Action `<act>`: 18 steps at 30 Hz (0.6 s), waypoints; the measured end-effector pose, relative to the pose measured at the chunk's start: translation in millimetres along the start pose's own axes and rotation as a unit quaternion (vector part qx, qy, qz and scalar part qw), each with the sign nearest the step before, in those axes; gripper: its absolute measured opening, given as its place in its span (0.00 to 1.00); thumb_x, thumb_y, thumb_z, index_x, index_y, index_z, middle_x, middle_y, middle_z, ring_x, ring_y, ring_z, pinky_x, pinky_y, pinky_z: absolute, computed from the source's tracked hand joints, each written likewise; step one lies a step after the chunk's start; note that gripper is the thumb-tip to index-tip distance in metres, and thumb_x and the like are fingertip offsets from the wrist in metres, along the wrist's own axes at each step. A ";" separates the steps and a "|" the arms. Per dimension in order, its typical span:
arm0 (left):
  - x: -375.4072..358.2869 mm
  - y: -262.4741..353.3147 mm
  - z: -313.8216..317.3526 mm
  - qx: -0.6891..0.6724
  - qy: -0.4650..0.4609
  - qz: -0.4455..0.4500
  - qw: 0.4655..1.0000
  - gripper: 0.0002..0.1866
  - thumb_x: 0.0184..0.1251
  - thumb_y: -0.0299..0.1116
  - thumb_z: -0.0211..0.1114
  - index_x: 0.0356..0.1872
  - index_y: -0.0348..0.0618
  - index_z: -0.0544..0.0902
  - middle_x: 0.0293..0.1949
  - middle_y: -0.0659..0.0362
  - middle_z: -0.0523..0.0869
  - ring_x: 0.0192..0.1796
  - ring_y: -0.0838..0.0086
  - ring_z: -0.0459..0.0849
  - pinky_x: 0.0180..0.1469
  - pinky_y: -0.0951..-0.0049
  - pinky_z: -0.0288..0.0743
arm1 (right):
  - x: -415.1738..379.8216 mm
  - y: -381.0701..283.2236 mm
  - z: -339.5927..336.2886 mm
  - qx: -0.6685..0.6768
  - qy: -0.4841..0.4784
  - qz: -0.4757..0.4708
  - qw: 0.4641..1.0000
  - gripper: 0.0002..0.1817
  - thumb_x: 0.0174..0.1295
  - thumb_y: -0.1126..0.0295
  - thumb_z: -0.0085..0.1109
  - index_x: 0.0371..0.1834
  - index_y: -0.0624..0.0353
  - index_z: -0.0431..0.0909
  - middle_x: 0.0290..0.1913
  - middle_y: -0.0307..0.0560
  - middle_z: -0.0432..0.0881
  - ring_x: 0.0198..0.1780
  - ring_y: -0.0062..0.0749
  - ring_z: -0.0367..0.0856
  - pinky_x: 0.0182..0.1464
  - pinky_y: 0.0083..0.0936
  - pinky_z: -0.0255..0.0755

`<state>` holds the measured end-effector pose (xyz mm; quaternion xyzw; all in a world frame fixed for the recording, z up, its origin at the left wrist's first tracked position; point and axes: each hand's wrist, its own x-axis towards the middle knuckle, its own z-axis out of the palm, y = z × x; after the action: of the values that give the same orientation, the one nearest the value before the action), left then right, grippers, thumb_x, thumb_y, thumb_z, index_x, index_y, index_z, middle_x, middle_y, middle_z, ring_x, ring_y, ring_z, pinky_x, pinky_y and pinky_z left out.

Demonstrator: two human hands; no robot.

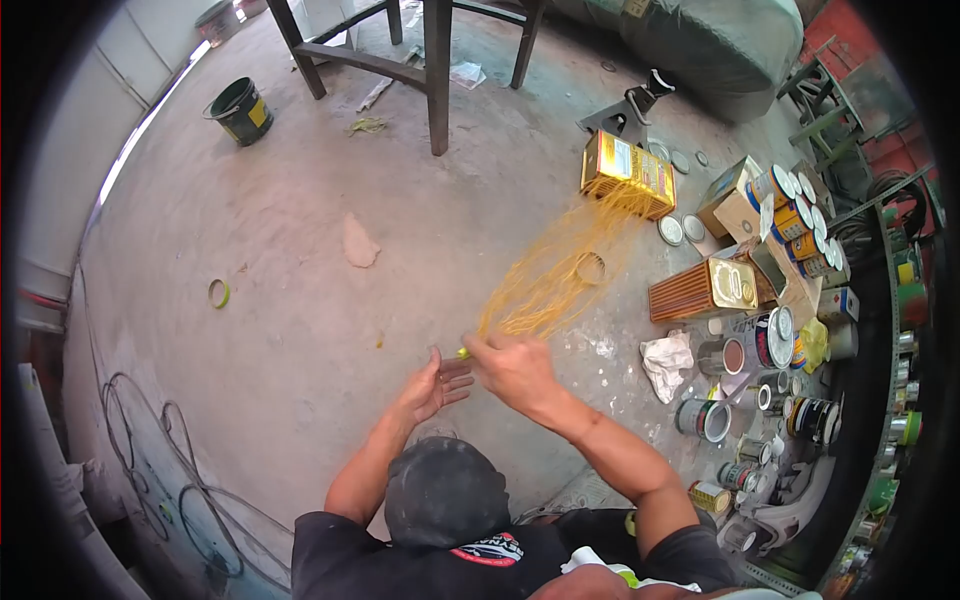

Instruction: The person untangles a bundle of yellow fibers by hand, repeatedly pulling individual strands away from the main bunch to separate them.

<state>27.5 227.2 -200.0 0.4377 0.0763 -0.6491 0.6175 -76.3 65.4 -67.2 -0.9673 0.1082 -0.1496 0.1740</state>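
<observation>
Many thin yellow strings stretch in a fan across the floor from a yellow rectangular tin. My right hand is closed round their gathered near end, where a small bright green-yellow piece sticks out by the fingertips. Just left of it, my left hand is open, fingers extended towards the right hand, with nothing seen in it. A tan ring, like a tape roll, lies among the strings. How the strings are fixed at the tin cannot be made out.
A dark bucket stands at far left, near a wooden-legged frame. A green tape roll lies left. Paint cans, a ribbed tin and a white rag crowd the right. A hose coils at lower left.
</observation>
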 end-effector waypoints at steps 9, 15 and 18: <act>-27.6 -35.9 -47.0 0.274 0.246 0.204 0.907 0.34 0.67 0.38 0.64 0.69 0.33 0.63 0.65 0.42 0.70 0.68 0.58 0.70 0.68 0.60 0.66 | 7.2 7.2 76.7 0.067 0.114 -0.032 0.991 0.14 0.55 0.67 0.67 0.44 0.55 0.81 0.32 0.50 0.78 0.30 0.44 0.81 0.30 0.36 0.74; -122.3 114.3 48.0 0.470 0.156 0.498 0.712 0.57 0.40 0.52 0.81 0.72 0.40 0.61 0.72 0.46 0.63 0.77 0.53 0.54 0.76 0.52 0.46 | 58.6 -60.6 -98.1 0.441 0.024 0.067 0.895 0.11 0.62 0.70 0.66 0.45 0.61 0.79 0.33 0.44 0.82 0.30 0.27 0.79 0.32 0.24 0.73; -105.1 146.6 60.8 0.602 0.247 0.514 0.558 0.49 0.42 0.54 0.79 0.67 0.45 0.69 0.70 0.48 0.66 0.75 0.53 0.57 0.76 0.48 0.45 | 61.9 -21.5 -122.0 0.560 0.147 0.189 0.793 0.11 0.67 0.70 0.63 0.46 0.65 0.77 0.34 0.37 0.80 0.36 0.13 0.75 0.35 0.15 0.70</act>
<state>110.6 232.4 -28.9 0.8161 -0.4208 0.0173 0.3959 -55.2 31.8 65.5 -0.6276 0.2105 -0.2887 0.6917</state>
